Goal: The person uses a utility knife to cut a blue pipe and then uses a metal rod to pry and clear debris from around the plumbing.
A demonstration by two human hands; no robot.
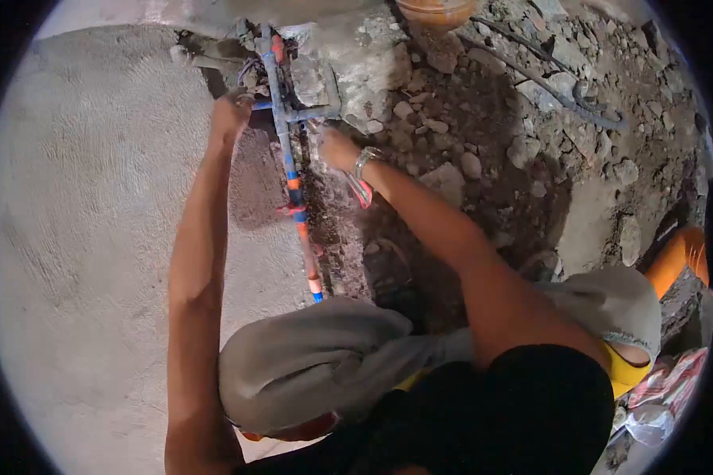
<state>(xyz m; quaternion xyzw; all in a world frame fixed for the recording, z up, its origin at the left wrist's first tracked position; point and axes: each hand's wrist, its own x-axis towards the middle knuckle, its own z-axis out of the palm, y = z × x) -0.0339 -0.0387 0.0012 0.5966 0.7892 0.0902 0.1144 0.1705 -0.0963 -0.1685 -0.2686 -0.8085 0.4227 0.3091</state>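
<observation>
From the head camera, both bare arms reach far forward to a pipe [293,170] that runs near to far along the edge of a concrete slab [95,237]. The pipe is blue-grey with orange and red bands, and a short cross branch [309,113] meets it at the far end. The left hand [230,117] is curled shut on the left stub of that branch, just left of the pipe. The right hand [337,148] rests on the right side, against the pipe just near the branch, fingers bent together; whether it pinches anything cannot be told. A wristband [362,165] sits on the right wrist.

Right of the pipe lies a bed of rubble [483,119] and dirt, with a large grey stone block [356,67] at the far end beside the joint. An orange bowl [436,9] shows at the far edge, cut off by the frame, so its contents cannot be seen. Grey trouser knees [317,356] fill the near ground.
</observation>
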